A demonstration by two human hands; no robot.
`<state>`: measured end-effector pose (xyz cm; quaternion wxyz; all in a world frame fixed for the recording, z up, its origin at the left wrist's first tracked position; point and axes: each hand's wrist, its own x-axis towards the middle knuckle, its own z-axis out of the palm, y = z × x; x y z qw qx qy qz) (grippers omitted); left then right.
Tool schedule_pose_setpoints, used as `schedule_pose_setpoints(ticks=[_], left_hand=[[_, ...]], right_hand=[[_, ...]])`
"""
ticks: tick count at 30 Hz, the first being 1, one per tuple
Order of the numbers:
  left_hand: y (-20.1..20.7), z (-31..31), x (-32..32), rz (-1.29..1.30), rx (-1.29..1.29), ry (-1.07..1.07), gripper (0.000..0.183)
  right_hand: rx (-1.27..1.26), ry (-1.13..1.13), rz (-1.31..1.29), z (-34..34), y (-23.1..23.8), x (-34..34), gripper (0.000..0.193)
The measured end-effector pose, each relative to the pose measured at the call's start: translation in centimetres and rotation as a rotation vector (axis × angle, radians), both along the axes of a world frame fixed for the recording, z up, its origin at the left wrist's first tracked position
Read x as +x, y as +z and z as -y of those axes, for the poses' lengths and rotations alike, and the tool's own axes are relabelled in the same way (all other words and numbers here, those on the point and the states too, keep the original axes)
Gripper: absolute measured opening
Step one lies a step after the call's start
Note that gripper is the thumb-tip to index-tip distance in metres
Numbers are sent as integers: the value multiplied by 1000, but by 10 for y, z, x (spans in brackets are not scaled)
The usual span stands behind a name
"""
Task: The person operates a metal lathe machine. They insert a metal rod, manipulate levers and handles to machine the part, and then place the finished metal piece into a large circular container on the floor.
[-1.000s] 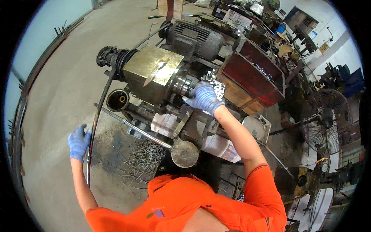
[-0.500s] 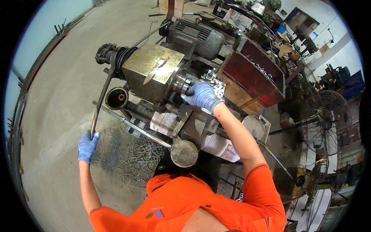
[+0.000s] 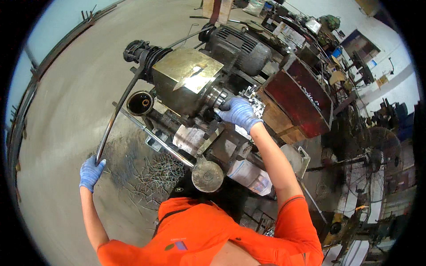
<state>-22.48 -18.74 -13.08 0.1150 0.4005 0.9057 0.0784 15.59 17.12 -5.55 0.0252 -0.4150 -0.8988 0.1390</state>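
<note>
On the left, my left hand [image 3: 92,172], in a blue knitted glove, is closed around the lower end of a long dark lever [image 3: 116,113]. The lever's upper end meets the black ringed collar [image 3: 156,62] of a small lathe-like machine. My right hand [image 3: 241,112], gloved alike, has its fingers curled at the steel spindle nose [image 3: 216,95] at the right end of the brass-topped headstock [image 3: 188,66]. Whatever lies within those fingers is hidden. Shiny metal pieces [image 3: 256,105] sit just beyond the right hand.
A dark electric motor [image 3: 239,48] stands behind the headstock. To the right is a red bin [image 3: 298,95] holding small metal parts. A steel bar [image 3: 159,142] with a round disc [image 3: 207,176] lies nearer me. Wire-like scrap [image 3: 162,175] covers the floor, and a fan [image 3: 375,157] stands far right.
My left hand has pulled the lever's lower end farther left and slightly toward me. My right hand stays at the spindle nose. The whole view has shifted a little.
</note>
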Motion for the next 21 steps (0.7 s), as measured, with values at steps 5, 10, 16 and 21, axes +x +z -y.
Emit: schedule_pose_setpoints(ticks=[5,10,16,21], left_hand=[[-17,1,-2,-76,16,89,29],[-34,-8,-65,-509,6,-130,21],[-25,-33,-164,-785,3,-265,21],[-18,-43,-167,-593,-169,-91,27]], right_hand=[[133,42,103,-2,-6,-8,53],[102,-28,158,7,2,-15,56],[201,-119,119,5,-6,-18,54],[156,-61,196,17,8,-18,47]])
